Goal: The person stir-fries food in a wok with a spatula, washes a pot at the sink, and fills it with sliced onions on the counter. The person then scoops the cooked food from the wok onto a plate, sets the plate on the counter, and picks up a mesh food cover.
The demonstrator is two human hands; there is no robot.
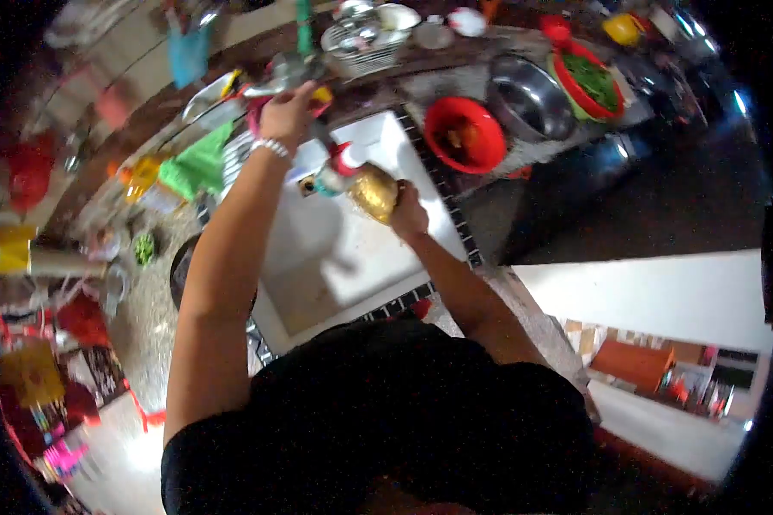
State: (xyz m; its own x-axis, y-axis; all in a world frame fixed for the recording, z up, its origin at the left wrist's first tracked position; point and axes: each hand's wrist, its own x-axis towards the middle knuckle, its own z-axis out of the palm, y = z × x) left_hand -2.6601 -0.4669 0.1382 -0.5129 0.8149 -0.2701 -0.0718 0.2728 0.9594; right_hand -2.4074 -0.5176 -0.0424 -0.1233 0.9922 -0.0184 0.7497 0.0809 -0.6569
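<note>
Where right grip (410, 210) clasps, a golden bowl (374, 192) gleams.

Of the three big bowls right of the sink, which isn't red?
The steel bowl, the middle one: the left bowl and the greens bowl are red.

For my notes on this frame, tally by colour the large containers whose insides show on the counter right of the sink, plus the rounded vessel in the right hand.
Red: 2 (bowl with food in it, container of greens)
Silver: 1 (metal basin)
Gold: 1 (rounded vessel in the right hand)
Total: 4
</note>
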